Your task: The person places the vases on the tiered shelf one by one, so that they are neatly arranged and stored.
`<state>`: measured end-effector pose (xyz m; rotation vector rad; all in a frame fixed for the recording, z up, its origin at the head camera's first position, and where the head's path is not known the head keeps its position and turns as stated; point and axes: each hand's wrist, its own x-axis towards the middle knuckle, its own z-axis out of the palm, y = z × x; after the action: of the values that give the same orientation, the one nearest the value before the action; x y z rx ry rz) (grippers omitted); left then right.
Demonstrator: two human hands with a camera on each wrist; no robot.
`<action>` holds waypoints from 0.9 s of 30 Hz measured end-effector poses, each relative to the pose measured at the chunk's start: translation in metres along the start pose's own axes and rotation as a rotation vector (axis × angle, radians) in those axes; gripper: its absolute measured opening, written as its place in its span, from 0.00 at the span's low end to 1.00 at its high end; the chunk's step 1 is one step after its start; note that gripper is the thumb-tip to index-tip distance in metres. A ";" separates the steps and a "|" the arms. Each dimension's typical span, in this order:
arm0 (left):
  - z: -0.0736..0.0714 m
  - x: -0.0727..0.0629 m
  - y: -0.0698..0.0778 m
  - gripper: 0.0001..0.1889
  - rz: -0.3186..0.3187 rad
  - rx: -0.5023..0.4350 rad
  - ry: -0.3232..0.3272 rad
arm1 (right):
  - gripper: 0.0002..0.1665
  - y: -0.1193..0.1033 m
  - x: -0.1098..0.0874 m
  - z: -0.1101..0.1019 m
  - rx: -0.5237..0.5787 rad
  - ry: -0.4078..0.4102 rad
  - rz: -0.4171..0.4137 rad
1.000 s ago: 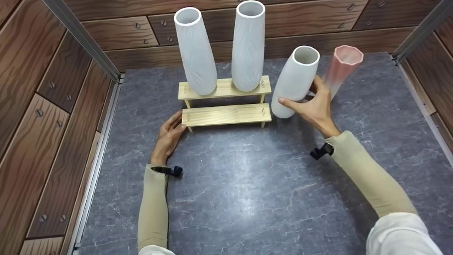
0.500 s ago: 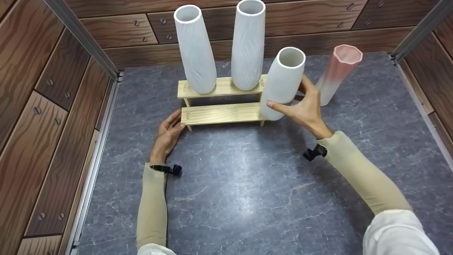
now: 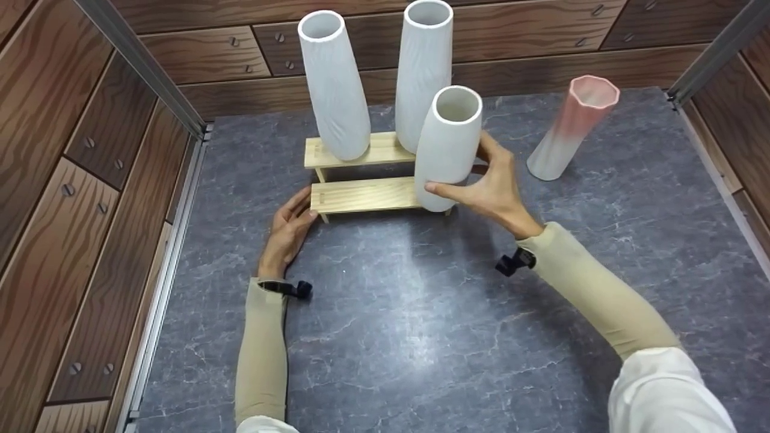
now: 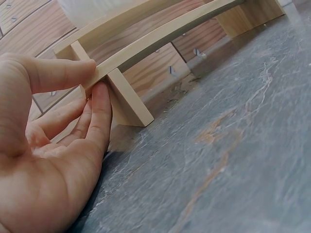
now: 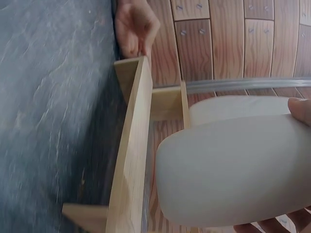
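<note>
Desk (image 3: 373,325): marbled grey
Walls (image 3: 529,39): wood-patterned
Held vase (image 3: 446,147): between fingers of right hand (image 3: 496,189), over right end of near shelf (image 3: 367,195)
Left hand (image 3: 289,233): fingers pinch shelf's left end

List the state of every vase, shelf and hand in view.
Left white vase: standing
Middle white vase: standing, partly hidden
Front white vase: held
Pink vase: standing
Upper shelf: occupied
Lower shelf: held at left end
Left hand: pinching lower shelf
Right hand: gripping front white vase
</note>
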<state>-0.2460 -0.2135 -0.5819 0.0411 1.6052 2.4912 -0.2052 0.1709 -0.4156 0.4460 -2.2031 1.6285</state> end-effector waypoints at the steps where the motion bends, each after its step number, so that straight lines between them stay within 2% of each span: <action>1: 0.000 0.000 0.000 0.37 0.001 -0.003 -0.002 | 0.49 -0.001 0.000 0.003 0.006 -0.003 -0.004; 9: 0.002 0.000 0.001 0.37 -0.004 -0.001 0.000 | 0.49 -0.002 0.000 0.034 0.044 -0.052 -0.010; 13: 0.002 0.000 0.001 0.37 -0.009 0.000 0.000 | 0.49 -0.003 0.000 0.049 0.057 -0.074 -0.047; 17: 0.001 0.000 0.001 0.37 -0.004 0.013 -0.014 | 0.50 -0.002 0.002 0.062 0.054 -0.071 -0.080; 27: 0.000 -0.001 0.002 0.36 -0.004 -0.014 -0.001 | 0.50 -0.004 0.010 0.092 0.049 -0.080 -0.098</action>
<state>-0.2448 -0.2141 -0.5802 0.0372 1.5856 2.4993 -0.2221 0.0814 -0.4325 0.6329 -2.1653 1.6418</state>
